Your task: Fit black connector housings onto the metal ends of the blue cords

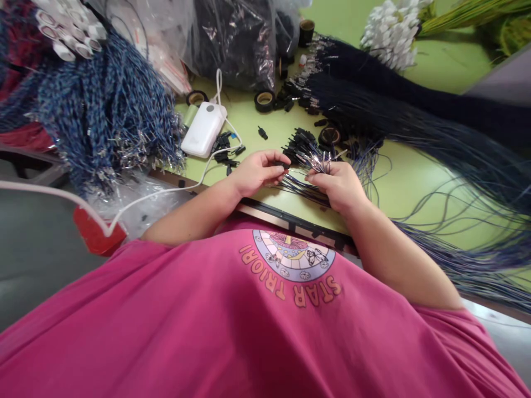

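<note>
My left hand (259, 171) is pinched shut on a small black connector (284, 165) at its fingertips. My right hand (338, 182) is closed round a bunch of thin dark blue wires (319, 161) whose metal terminal ends stick up from the fist. The two hands nearly touch over the front edge of the green table (410, 177). A pile of small black connectors (301, 145) lies just beyond my fingers. The wires trail off to the right across the table.
A white power bank (204, 129) with a white cable lies left of my hands. Blue twisted wire bundles (103, 110) are heaped at left. Long dark wire bundles (415, 121) run across the right. Black tape rolls (264, 101), plastic bags and white connectors (392, 30) are behind.
</note>
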`<action>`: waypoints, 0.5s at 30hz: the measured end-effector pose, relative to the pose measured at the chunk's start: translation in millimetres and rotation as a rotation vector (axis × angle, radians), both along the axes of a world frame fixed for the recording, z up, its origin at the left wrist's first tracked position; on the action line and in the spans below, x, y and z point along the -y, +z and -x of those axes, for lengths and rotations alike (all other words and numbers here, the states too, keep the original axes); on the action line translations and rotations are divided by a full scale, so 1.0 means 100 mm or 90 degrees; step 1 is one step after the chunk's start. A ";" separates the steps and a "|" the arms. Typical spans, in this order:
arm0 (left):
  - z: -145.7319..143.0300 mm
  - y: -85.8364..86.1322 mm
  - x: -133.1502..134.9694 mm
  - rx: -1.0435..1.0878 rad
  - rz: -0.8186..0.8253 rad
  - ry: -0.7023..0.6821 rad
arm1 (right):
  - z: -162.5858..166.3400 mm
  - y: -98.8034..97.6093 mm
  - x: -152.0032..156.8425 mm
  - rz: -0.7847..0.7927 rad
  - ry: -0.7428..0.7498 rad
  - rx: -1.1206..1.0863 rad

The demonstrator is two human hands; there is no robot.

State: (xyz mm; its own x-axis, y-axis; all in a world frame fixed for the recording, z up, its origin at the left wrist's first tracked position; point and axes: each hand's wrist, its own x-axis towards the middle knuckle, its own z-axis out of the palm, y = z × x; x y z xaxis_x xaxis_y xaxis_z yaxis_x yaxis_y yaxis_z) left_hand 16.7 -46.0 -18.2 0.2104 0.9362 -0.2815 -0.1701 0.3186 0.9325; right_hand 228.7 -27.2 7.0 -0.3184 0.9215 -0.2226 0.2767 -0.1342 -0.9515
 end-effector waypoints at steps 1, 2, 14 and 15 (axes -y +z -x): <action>0.00 0.01 0.00 -0.008 -0.005 -0.003 | 0.00 0.00 0.00 0.000 0.000 0.002; 0.00 0.02 0.01 -0.018 -0.008 -0.005 | 0.00 -0.01 -0.01 0.001 0.000 0.003; -0.01 0.02 0.02 -0.065 -0.026 0.000 | -0.01 -0.04 -0.01 -0.015 0.016 0.048; -0.01 0.01 0.02 -0.064 -0.030 0.006 | -0.01 -0.04 -0.02 -0.015 0.016 0.048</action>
State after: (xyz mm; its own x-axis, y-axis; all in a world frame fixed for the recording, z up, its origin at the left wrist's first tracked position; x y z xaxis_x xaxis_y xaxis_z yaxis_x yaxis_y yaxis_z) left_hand 17.3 -48.4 -16.8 0.1740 0.9508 -0.2562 -0.0775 0.2726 0.9590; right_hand 229.5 -25.7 3.1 -0.3247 0.9188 -0.2246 0.3510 -0.1034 -0.9306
